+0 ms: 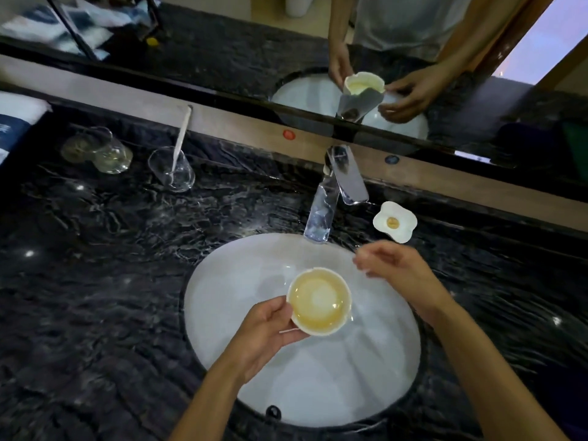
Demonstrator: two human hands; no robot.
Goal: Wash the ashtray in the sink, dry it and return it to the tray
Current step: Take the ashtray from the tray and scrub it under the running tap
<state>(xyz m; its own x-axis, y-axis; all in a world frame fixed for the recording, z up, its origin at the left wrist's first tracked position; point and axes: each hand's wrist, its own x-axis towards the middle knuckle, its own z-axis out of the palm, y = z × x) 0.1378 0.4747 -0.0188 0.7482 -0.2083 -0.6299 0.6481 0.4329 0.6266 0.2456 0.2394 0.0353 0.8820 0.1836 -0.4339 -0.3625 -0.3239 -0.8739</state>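
Observation:
A round white ashtray (319, 301) with a yellowish inside is held level over the white sink basin (229, 300). My left hand (269, 329) grips its left rim, thumb on top and fingers underneath. My right hand (393, 265) hovers over the basin's right side, just below the chrome faucet (331, 195); its fingers are loosely bent and blurred, and nothing shows in them. No water is visibly running from the spout. No tray is in view.
A white flower-shaped soap dish (395, 221) sits on the dark marble counter (111, 265) right of the faucet. A glass holding a toothbrush (171, 168) and two upturned glasses (101, 151) stand at the back left. A mirror (286, 43) runs along the back; a folded towel (16, 119) lies far left.

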